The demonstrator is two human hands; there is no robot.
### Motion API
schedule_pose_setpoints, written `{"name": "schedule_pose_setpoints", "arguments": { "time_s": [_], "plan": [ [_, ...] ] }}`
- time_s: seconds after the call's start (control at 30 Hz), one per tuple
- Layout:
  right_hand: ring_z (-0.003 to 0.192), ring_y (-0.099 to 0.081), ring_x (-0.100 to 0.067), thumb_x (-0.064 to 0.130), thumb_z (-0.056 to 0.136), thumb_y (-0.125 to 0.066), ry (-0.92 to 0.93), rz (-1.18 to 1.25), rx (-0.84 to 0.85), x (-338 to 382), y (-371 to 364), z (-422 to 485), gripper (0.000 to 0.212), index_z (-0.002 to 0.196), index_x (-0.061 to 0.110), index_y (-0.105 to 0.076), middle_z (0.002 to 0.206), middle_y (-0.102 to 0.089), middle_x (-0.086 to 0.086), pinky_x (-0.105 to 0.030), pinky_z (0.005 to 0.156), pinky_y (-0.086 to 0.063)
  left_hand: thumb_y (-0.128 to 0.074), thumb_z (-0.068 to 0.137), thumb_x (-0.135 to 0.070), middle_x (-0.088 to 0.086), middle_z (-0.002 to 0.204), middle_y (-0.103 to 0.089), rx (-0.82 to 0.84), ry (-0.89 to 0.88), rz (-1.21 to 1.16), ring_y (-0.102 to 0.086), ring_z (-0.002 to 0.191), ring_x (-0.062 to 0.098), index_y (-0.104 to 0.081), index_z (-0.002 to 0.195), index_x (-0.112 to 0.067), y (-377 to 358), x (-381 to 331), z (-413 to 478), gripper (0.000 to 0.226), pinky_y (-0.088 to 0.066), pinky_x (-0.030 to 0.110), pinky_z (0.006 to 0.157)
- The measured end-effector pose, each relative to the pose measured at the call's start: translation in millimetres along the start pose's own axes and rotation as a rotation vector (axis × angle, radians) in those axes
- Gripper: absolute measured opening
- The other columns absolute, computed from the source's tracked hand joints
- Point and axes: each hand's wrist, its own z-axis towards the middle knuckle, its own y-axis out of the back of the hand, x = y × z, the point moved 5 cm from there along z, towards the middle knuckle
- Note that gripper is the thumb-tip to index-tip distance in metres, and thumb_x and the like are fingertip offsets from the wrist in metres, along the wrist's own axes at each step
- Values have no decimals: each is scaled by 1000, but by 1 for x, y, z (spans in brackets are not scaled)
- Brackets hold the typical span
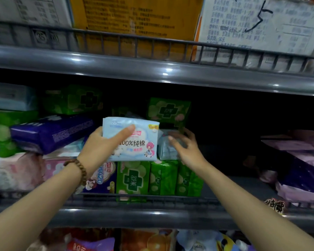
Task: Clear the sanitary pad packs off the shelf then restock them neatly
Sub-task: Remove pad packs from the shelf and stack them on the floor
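My left hand [105, 144] grips a light blue pad pack [141, 142] with a cartoon girl on it, thumb across its front, held upright in front of the shelf. My right hand [185, 147] reaches with spread fingers toward a second pale blue pack [166, 149] that sits on top of green packs [147, 178]; whether the fingers touch it I cannot tell. More green packs [169, 110] stand further back, and a purple pack [51, 132] lies at the left.
The grey shelf rail [152, 200] runs along the front below the packs. Pink and purple packs [301, 163] are piled at the right, pink ones [16, 171] at the left. The dark middle-right of the shelf is bare. Cardboard boxes [134, 20] stand on the shelf above.
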Motion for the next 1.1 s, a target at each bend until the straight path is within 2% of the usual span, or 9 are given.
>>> {"name": "schedule_pose_setpoints", "arguments": {
  "time_s": [0.07,0.23,0.33,0.43,0.57,0.73,0.87,0.97,1.1],
  "plan": [
    [143,-15,-22,46,87,-62,-6,-38,-76,-6,-2,4,17,104,44,-61,153,-19,2,-35,113,-23,-62,64,-58,-10,88,-70,1,33,2,-65,63,-7,-61,101,-27,5,2,-1,48,-43,7,46],
    [135,-26,-26,52,61,-83,-72,-86,-234,-13,-8,7,65,112,22,-54,146,-26,-5,-37,106,-39,-63,73,-51,-10,88,-69,1,58,-39,-63,58,-10,-62,99,-24,3,5,-4,38,-42,5,42],
    [114,-49,-29,30,70,-82,-92,-42,-321,-12,-4,14,57,117,15,-53,133,-38,-12,-32,91,-46,-64,72,-51,-11,88,-69,-4,54,-55,-63,60,-10,-63,101,-24,0,5,-6,39,-43,4,44],
    [94,-59,-24,30,81,-73,-234,286,-418,-11,25,6,44,119,18,-54,121,-55,-11,-29,72,-49,-65,74,-48,-9,88,-69,-6,57,-79,-63,57,-10,-63,101,-22,-2,3,-9,38,-42,4,43],
    [81,-65,-13,38,95,-53,-320,639,-256,5,64,-39,25,114,23,-58,98,-69,3,-28,63,-51,-66,79,-40,-4,88,-70,27,64,-118,-65,56,-4,-63,99,-17,-12,-3,-19,30,-45,9,44],
    [94,-67,-30,54,90,-48,-480,862,38,9,83,-109,46,114,19,-66,105,-70,-9,-44,76,-56,-63,73,-50,-13,75,-73,145,57,-94,-69,67,1,-67,91,-27,-32,-6,-48,30,-49,12,50],
    [105,-66,-31,72,50,-75,-490,862,241,4,78,-149,85,118,21,-65,116,-69,-10,-45,82,-58,-62,73,-45,-23,77,-71,261,47,-67,-67,71,-5,-64,97,-31,-44,4,-81,27,-46,6,52],
    [105,-67,-25,69,25,-86,-469,801,317,-4,72,-173,102,116,26,-64,116,-70,-5,-41,80,-56,-61,68,-49,-26,81,-71,282,77,-64,-67,76,-6,-64,99,-33,-44,20,-102,34,-46,5,54],
    [92,-71,-15,41,56,-79,-435,646,189,-10,58,-198,73,123,22,-58,112,-71,-3,-28,66,-56,-62,76,-44,-17,86,-73,310,152,-84,-69,77,-2,-64,98,-30,-42,40,-124,26,-50,9,58]
  ]
}}
